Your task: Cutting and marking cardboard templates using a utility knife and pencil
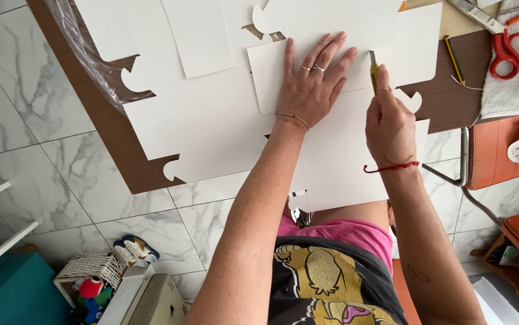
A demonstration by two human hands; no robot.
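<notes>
Both forearms reach out over large flat white die-cut cardboard sheets (211, 120) on a brown table (446, 96). Left hand (310, 90) lies flat and open, pressing the sheet. Right hand (389, 123) is closed around a yellow utility knife (374, 72), blade on the card. Red-handled scissors (512, 53) and a yellow pencil (453, 58) lie well apart, right.

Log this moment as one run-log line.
left hand flat on white card sheet | right hand holds yellow cutter, blade on sheet | red scissors aside
</notes>
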